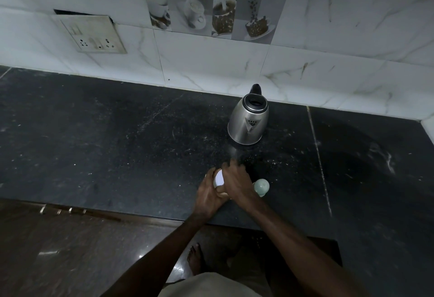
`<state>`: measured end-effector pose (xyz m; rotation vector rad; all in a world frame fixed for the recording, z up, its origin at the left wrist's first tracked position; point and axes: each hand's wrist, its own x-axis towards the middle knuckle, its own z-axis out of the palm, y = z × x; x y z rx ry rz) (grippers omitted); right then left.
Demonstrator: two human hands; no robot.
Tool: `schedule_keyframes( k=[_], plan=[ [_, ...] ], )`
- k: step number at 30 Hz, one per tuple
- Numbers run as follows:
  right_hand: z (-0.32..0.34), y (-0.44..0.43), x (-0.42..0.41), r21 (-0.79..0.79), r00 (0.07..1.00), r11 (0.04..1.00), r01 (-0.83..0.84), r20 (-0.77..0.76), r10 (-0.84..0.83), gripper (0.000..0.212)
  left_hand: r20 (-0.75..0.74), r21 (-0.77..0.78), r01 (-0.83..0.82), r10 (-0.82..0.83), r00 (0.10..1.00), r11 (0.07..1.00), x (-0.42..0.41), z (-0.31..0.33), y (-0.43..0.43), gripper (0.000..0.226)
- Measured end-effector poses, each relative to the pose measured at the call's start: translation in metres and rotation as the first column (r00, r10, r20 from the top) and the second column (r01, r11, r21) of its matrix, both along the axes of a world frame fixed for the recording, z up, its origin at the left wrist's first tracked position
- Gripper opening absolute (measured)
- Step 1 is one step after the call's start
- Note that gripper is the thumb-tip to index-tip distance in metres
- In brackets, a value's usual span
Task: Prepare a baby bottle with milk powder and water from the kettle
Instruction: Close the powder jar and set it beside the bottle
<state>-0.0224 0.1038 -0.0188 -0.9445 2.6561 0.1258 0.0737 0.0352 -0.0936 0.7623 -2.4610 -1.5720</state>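
A white round container (218, 178), likely the milk powder tin, sits near the front edge of the black counter (117, 144). My left hand (209, 194) grips its side and my right hand (236, 180) is closed over its top. Just right of my hands stands a pale green baby bottle (261, 186), partly hidden by my right wrist. A steel electric kettle (249, 120) with its black lid raised stands farther back, its spout facing me.
A wall socket plate (94, 35) is set in the marble tiles at the back left. The counter's front edge runs just below my hands, with dark floor and a bare foot (195, 259) beneath.
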Motion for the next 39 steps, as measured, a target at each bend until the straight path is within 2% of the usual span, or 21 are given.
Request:
schedule_keyframes(
  k=[6, 10, 13, 15, 18, 22, 24, 29, 32, 36, 39],
  plan=[
    [0.004, 0.001, 0.007, -0.029, 0.996, 0.995, 0.093, 0.001, -0.093, 0.071, -0.021, 0.004, 0.008, -0.008, 1.000, 1.000, 0.002, -0.004, -0.001, 0.110],
    [0.005, 0.008, 0.017, -0.066, 0.995, 0.994, 0.088, -0.051, -0.091, 0.055, -0.033, 0.056, 0.012, -0.011, 0.999, 0.998, 0.002, 0.001, -0.002, 0.107],
    [0.007, 0.016, 0.021, -0.125, 0.995, 0.987, 0.102, -0.004, -0.103, 0.064, -0.030, 0.062, 0.013, -0.011, 1.000, 0.998, 0.002, 0.001, -0.002, 0.106],
    [0.010, 0.023, 0.020, -0.180, 0.994, 0.977, 0.111, 0.036, -0.106, 0.065, -0.032, 0.060, 0.013, -0.011, 0.999, 0.998, 0.002, -0.003, -0.002, 0.107],
    [0.019, 0.042, 0.016, -0.316, 0.988, 0.937, 0.150, 0.029, -0.149, 0.055, -0.029, 0.027, 0.019, -0.019, 0.999, 0.999, 0.000, -0.007, -0.001, 0.116],
    [0.033, 0.078, 0.000, -0.447, 0.953, 0.850, 0.278, 0.019, -0.302, 0.043, -0.019, -0.023, -0.016, 0.016, 1.000, 1.000, -0.001, -0.016, -0.001, 0.121],
    [0.037, 0.097, -0.009, -0.453, 0.932, 0.824, 0.341, 0.048, -0.360, 0.047, -0.030, -0.039, -0.013, 0.012, 0.999, 0.999, -0.002, -0.016, 0.000, 0.121],
    [0.021, 0.135, -0.019, -0.377, 0.908, 0.826, 0.418, 0.152, -0.390, 0.064, -0.007, -0.054, 0.029, -0.029, 1.000, 0.998, -0.004, -0.013, 0.000, 0.130],
    [0.000, 0.146, -0.019, -0.353, 0.890, 0.818, 0.454, 0.226, -0.396, 0.076, -0.016, -0.135, 0.051, -0.054, 0.998, 0.990, -0.004, -0.020, 0.001, 0.131],
    [-0.016, 0.148, -0.016, -0.363, 0.832, 0.760, 0.539, 0.374, -0.411, 0.096, -0.050, -0.213, 0.029, -0.041, 0.998, 0.977, -0.006, -0.024, 0.000, 0.129],
    [-0.021, 0.146, -0.016, -0.382, 0.795, 0.714, 0.587, 0.439, -0.419, 0.103, -0.071, -0.230, 0.030, -0.047, 0.996, 0.973, -0.008, -0.021, 0.000, 0.123]
  ],
)
